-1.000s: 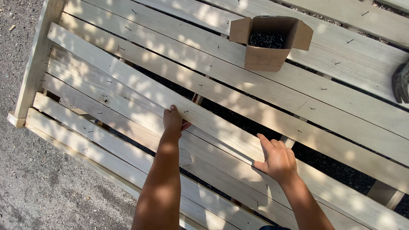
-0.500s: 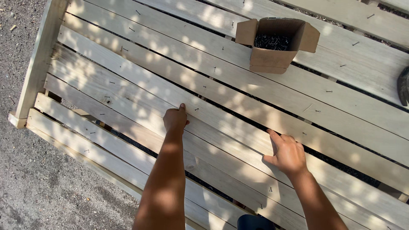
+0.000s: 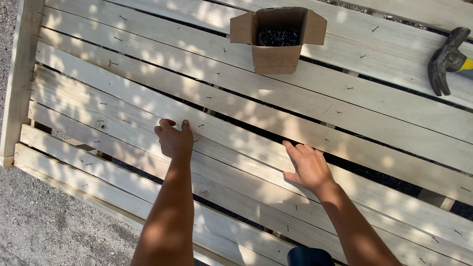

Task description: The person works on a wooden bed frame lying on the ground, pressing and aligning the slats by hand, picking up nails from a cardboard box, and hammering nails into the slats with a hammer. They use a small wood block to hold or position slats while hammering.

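Note:
A panel of pale wooden slats (image 3: 148, 74) lies flat below me, with nails along the boards. My left hand (image 3: 173, 139) rests on one slat near the middle, fingers curled at its far edge. My right hand (image 3: 306, 166) presses flat on the same slat further right, fingers together and pointing up-left beside a dark gap. Neither hand holds anything. An open cardboard box (image 3: 277, 39) of dark nails sits on the slats beyond my hands.
A hammer (image 3: 447, 60) with a dark head and yellow handle lies at the right edge on the slats. Gravel ground (image 3: 44, 231) shows at the lower left beyond the panel's end board (image 3: 19, 79). A dark object (image 3: 308, 256) sits at the bottom edge.
The view has shifted, bringing the hammer into sight. Both hands slid a little along the slat, and my left fingers have curled over its edge.

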Motion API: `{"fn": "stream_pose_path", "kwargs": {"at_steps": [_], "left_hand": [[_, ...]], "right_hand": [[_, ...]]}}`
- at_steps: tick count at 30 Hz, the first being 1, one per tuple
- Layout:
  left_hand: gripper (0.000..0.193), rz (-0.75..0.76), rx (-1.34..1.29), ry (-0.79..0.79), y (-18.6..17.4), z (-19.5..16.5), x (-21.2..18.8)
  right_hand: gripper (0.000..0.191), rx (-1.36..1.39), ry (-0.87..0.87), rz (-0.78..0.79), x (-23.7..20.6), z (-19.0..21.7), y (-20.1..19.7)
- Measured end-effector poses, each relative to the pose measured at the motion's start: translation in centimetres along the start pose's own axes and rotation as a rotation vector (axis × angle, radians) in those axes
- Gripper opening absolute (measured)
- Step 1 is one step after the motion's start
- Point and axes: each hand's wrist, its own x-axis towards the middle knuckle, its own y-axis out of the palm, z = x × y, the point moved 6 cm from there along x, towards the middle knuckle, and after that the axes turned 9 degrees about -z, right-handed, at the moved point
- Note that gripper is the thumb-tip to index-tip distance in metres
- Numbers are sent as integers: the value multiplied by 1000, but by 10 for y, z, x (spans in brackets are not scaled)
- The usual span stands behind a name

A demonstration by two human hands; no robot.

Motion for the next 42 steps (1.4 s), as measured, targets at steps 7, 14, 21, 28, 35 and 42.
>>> {"fn": "stream_pose_path", "kwargs": {"at_steps": [7,14,21,28,35,42], "left_hand": [[46,-19,-69,725,14,-12,-13],[55,87,-158,729,29,-11,-2],[55,119,-287,721,29,-10,1],[51,77,-212,722,13,-14,-11],[52,232,-21,630,19,-16,1],[54,203,0,731,36,-6,6]], "right_hand": [[96,-33,25,9,8,20,-13],[88,-46,55,-61,20,17,-21],[89,-24,89,-39,15,22,-14],[89,25,115,-2,8,29,-5],[91,3,80,-27,14,24,-5],[71,62,-44,-297,-21,26,-11]]}}
